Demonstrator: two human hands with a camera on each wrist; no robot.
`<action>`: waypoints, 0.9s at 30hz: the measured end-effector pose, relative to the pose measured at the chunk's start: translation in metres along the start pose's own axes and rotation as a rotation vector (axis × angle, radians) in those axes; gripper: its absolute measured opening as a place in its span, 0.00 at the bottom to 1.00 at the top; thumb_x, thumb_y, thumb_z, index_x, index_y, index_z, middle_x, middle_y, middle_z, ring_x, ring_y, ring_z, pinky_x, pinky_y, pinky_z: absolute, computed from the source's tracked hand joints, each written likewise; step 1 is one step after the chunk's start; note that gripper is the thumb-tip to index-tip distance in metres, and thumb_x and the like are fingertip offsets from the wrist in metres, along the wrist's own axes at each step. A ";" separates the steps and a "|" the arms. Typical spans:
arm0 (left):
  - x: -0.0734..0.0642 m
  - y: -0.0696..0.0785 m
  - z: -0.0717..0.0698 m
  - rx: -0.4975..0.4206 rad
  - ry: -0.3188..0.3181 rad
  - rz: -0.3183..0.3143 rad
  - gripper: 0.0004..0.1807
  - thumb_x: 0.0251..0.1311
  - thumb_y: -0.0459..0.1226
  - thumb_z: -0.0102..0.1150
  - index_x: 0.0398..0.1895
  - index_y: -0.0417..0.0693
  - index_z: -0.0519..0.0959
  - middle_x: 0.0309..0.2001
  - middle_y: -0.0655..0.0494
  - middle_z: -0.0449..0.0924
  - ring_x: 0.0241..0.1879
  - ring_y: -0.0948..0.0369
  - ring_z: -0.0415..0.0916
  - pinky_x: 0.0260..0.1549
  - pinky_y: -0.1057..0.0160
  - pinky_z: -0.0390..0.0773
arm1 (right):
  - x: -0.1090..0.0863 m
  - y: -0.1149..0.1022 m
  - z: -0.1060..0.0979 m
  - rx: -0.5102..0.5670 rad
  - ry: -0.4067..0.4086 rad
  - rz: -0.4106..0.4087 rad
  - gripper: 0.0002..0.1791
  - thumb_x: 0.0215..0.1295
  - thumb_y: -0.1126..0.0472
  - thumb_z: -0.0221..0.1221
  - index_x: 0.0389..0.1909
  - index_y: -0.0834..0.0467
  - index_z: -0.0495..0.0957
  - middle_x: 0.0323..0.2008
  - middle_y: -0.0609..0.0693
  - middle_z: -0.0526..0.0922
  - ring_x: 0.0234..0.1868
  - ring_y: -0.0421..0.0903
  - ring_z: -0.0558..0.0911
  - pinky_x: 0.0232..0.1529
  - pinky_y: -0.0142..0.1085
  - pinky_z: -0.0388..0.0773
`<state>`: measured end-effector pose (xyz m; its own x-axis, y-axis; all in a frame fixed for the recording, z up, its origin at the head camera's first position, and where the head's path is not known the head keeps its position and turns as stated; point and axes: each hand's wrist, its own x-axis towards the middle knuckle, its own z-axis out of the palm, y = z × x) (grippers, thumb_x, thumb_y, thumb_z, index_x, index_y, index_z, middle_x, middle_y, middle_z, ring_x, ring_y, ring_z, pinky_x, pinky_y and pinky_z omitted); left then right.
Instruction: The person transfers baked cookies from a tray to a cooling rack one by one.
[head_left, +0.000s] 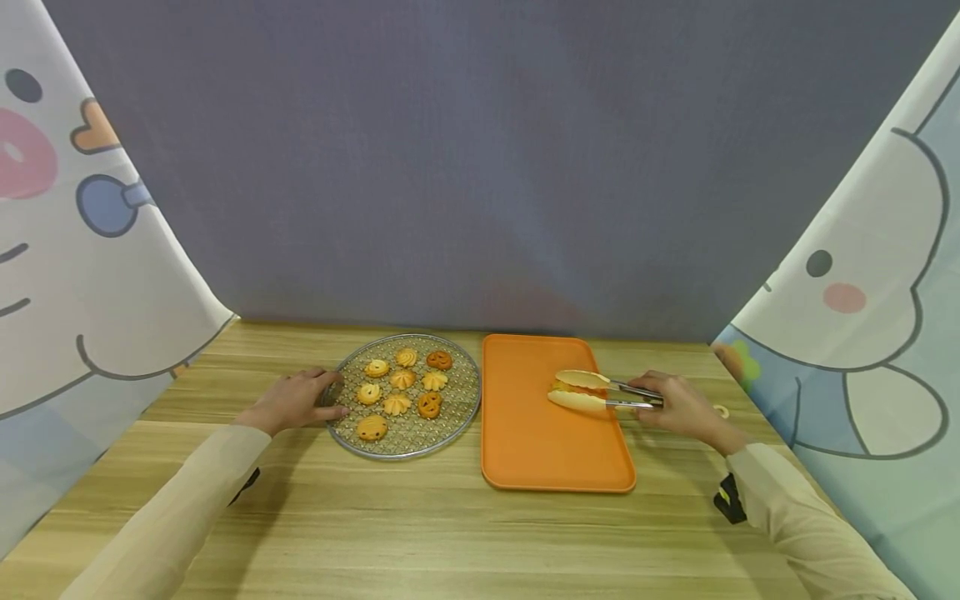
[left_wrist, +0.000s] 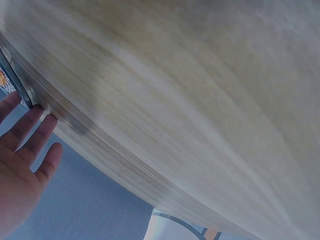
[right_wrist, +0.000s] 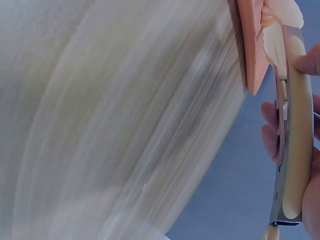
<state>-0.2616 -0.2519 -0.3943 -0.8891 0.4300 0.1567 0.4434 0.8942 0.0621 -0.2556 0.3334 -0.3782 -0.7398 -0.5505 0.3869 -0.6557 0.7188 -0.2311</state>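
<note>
My right hand (head_left: 678, 406) grips a pair of tongs (right_wrist: 298, 125) with cream scalloped tips and metal-edged handles. The tips lie over the right part of an orange tray (head_left: 525, 450), on either side of a golden cookie (head_left: 564, 387) that they mostly hide. To the left, a round metal tray (head_left: 450, 433) with a textured base carries several cookies: piped flower shapes (head_left: 397, 405), brown pretzel shapes (head_left: 430, 406) and an oval one (head_left: 372, 428). My left hand (head_left: 296, 400) rests at its left rim; in the left wrist view the fingers (left_wrist: 37, 140) are extended.
Both trays stand side by side on a wood-grain table (head_left: 420, 533). A grey-blue cloth panel (head_left: 480, 167) rises behind the table. Cartoon-printed curtains (head_left: 862, 350) flank both sides. A pale loop (head_left: 722, 411) shows beyond the right hand, at the tongs' end.
</note>
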 end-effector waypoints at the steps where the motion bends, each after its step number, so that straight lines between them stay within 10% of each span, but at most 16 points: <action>1: 0.000 0.000 0.000 0.001 0.001 0.001 0.34 0.50 0.56 0.60 0.53 0.42 0.72 0.52 0.34 0.73 0.46 0.36 0.74 0.40 0.35 0.73 | 0.000 -0.001 0.000 -0.001 -0.002 0.003 0.19 0.44 0.68 0.67 0.41 0.66 0.79 0.32 0.53 0.81 0.23 0.29 0.69 0.20 0.26 0.68; 27: -0.001 -0.002 0.004 0.007 0.066 0.046 0.33 0.50 0.59 0.58 0.50 0.43 0.73 0.48 0.35 0.75 0.42 0.38 0.75 0.36 0.37 0.75 | 0.002 -0.006 -0.003 -0.009 -0.002 0.008 0.18 0.45 0.68 0.67 0.41 0.65 0.79 0.33 0.53 0.81 0.23 0.30 0.69 0.20 0.26 0.67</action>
<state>-0.2617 -0.2537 -0.3983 -0.8585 0.4616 0.2236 0.4824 0.8747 0.0463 -0.2533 0.3292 -0.3735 -0.7454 -0.5453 0.3835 -0.6483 0.7269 -0.2264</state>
